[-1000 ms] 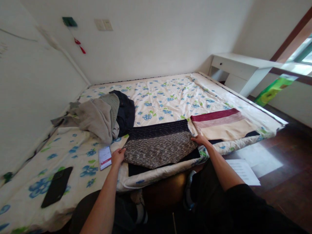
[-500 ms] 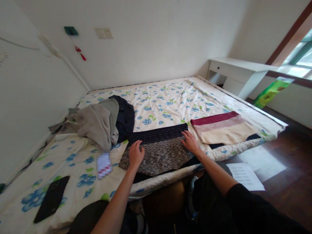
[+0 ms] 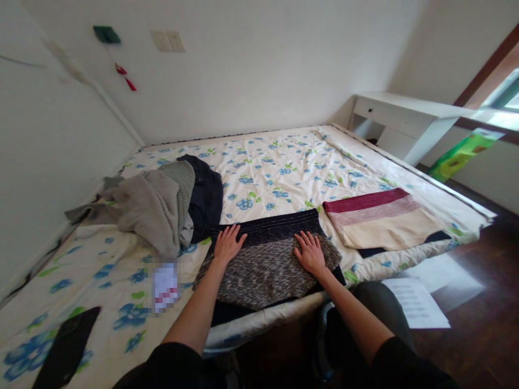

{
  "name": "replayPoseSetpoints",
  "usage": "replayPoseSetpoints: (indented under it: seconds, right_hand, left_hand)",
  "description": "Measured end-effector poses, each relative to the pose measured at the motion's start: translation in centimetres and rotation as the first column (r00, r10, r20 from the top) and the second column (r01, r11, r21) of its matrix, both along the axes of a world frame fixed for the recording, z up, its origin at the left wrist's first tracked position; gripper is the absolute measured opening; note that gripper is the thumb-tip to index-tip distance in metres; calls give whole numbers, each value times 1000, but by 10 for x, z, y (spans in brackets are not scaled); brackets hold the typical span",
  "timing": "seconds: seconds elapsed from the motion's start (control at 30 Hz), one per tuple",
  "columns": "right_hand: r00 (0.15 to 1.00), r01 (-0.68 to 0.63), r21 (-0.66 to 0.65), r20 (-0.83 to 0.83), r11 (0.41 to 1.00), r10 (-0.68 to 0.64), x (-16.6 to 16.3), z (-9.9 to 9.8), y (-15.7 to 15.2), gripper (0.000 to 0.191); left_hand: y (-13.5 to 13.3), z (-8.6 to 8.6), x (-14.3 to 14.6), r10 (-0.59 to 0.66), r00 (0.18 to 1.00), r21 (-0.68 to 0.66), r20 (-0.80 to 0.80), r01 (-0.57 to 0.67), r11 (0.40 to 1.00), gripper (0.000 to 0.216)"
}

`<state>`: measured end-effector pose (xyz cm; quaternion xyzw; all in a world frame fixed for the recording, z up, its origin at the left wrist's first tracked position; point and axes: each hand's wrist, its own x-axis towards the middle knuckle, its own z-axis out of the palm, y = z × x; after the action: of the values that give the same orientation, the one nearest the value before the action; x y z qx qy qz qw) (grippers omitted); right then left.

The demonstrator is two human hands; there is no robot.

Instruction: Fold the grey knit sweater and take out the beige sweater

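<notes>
The folded marled grey-and-navy sweater point(image 3: 267, 259) lies at the near edge of the bed point(image 3: 284, 162), under both palms. The left hand point(image 3: 227, 244) and right hand point(image 3: 310, 252) rest flat on it, fingers spread; a second ago they gripped its side edges, so the fold looks finished and is now being pressed smooth. Just right of the right hand lies a folded striped sweater point(image 3: 381, 219); beyond the left hand, a heap of unfolded clothes point(image 3: 162, 202), and nearer, a black phone point(image 3: 67, 348).

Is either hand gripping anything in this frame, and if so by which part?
Nothing is gripped. The left hand and right hand lie flat, fingers spread, on top of the folded speckled sweater.
</notes>
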<state>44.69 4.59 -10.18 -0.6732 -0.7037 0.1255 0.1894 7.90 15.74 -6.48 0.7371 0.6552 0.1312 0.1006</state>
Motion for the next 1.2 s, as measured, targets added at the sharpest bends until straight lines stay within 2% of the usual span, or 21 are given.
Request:
replayPoseSetpoints:
  seconds: [0.07, 0.17, 0.23, 0.3, 0.4, 0.47, 0.57, 0.7, 0.93, 1.2]
  right_hand:
    - [996, 84, 13, -37, 996, -83, -14, -4, 7, 62]
    - [978, 172, 38, -125, 984, -166, -53, -3, 25, 67]
    - [983, 96, 48, -162, 994, -88, -89, 5, 42, 69]
    - [984, -70, 57, -158, 996, 78, -130, 17, 60, 67]
    - [944, -302, 63, -123, 951, 307, -189, 34, 87, 68]
    - [925, -366, 19, -105, 930, 366, -218, 39, 100, 67]
    - [936, -346, -64, -92, 936, 339, -235, 36, 110, 64]
    - [943, -326, -34, -76, 945, 323, -217, 28, 111, 65]
    - [974, -226, -39, -2, 973, 226, -147, 28, 105, 65]
    - [983, -172, -47, 56, 984, 175, -69, 18, 109, 65]
  left_hand:
    - [-2, -8, -28, 34, 999, 32, -1, -34, 999, 74]
    - [-7, -19, -42, 57, 998, 80, 12, -57, 995, 80]
    - [-8, -24, -39, 65, 996, 99, 55, -70, 993, 82]
    - [-9, -25, -36, 66, 993, 108, 98, -76, 991, 83]
    - [-11, -24, -35, 59, 994, 101, 91, -68, 993, 82]
    - [-13, -22, -37, 50, 996, 91, 67, -56, 994, 78]
    - [-15, -22, -40, 35, 998, 81, 49, -39, 996, 74]
    - [-14, -24, -39, 32, 999, 100, -22, -30, 995, 73]
    - [-12, -25, -37, 43, 988, 148, -148, -20, 989, 74]
    - [-10, -22, -37, 56, 982, 142, -181, -30, 989, 74]
